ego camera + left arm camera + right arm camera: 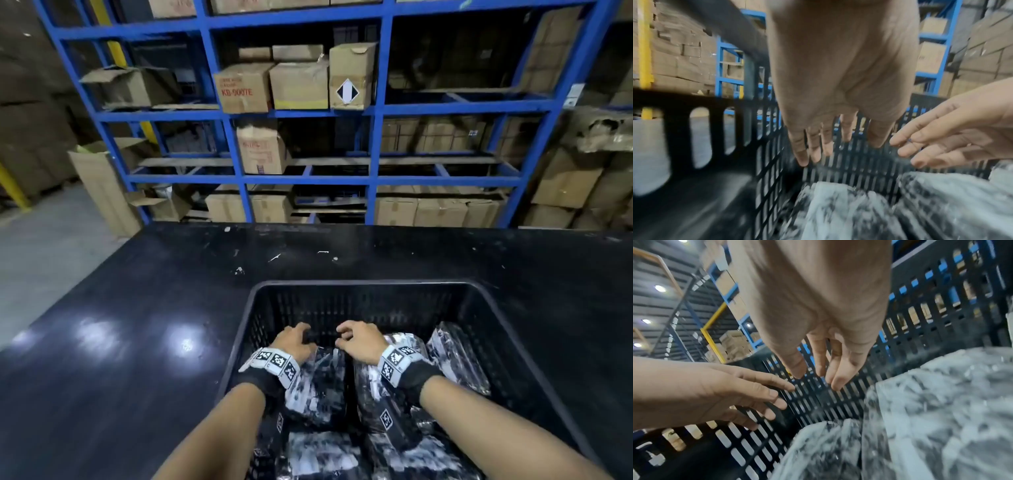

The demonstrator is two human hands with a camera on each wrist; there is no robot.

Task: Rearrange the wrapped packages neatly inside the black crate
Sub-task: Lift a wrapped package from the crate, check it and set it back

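Two bare forearms reach into the black crate (359,286), which sits on a dark table (137,308). Both the left hand (294,342) and the right hand (361,341) hang above the wrapped packages (318,387), fingers loosely extended and grasping nothing. Glossy black-and-white packages lie side by side across the crate's floor. Blue shelving (376,113) with cardboard boxes (298,84) stands behind.

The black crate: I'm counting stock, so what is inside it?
Inside the black crate lie several wrapped packages, with the left hand and right hand open above them. The far end shows bare mesh. Any lower layers are hidden, so no count is possible.
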